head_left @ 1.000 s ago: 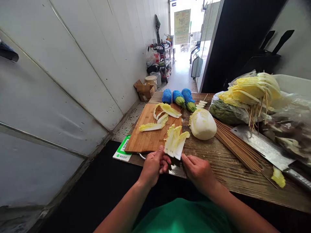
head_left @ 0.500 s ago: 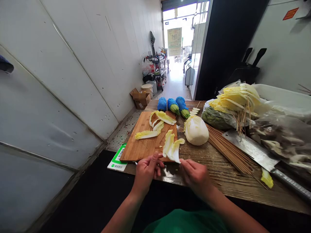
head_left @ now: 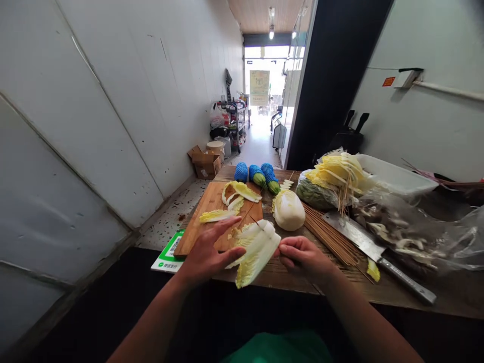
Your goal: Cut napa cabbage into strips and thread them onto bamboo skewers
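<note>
Cabbage leaves (head_left: 259, 249) — white ribs toward the upper right, yellow frills toward the lower left — are held up at the near right corner of the cutting board (head_left: 206, 204), threaded on a thin skewer (head_left: 253, 219) whose tip juts out past the white ends. The skewer is pinched between thumb and fingers of the right hand (head_left: 297, 252), close beside the leaves. The left hand (head_left: 207, 249) is held open on the other side, thumb and fingers spread apart near the yellow edges; whether a leaf is touched by the thumb cannot be told. Loose leaf strips (head_left: 217, 216) are laid out on the board, and a cabbage head (head_left: 289, 210) is set just right of it — beyond that, a skewer bundle (head_left: 327, 234) is flanked by a cleaver (head_left: 351, 234)
</note>
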### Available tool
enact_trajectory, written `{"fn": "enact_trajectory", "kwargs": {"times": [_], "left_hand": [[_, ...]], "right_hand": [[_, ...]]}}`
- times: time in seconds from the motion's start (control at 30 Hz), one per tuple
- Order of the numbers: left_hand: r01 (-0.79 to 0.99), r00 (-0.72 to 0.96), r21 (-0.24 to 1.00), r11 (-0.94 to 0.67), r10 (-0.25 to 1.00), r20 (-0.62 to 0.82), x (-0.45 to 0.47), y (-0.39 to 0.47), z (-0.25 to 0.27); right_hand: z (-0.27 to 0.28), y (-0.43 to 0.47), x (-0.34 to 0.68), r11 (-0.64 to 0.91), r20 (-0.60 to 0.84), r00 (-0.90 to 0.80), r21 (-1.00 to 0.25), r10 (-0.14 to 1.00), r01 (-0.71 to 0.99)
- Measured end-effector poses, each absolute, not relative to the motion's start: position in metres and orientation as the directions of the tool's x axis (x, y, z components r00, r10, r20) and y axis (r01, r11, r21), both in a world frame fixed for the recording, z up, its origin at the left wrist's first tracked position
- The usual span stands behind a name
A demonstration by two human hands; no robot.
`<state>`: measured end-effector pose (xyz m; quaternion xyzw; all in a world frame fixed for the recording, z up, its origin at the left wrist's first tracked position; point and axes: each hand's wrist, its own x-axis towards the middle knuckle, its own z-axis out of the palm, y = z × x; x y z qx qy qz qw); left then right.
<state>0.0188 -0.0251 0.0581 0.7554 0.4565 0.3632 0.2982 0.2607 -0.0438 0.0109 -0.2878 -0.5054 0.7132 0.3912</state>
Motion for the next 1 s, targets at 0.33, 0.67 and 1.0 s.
{"fn": "enact_trajectory", "kwargs": {"times": [0.33, 0.67, 1.0], "left_hand": [[0.324, 0.461, 0.935, 0.143, 0.839, -0.288, 0.025, -0.008, 0.064], [0.263, 0.437, 0.916, 0.301, 0.809, -0.392, 0.032, -0.033, 0.036], [0.464, 0.251, 0.881, -0.093, 0.968, -0.03, 0.006, 0.033, 0.063]], "right_hand": [[-0.001, -0.024, 0.252, -0.13, -0.061, -0.54, -0.987, 0.84, -0.091], [-0.018, -0.051, 0.253, -0.179, -0.187, -0.568, -0.981, 0.802, 0.071], [-0.022, -0.044, 0.276, -0.297, -0.187, -0.469, -0.939, 0.863, -0.172]]}}
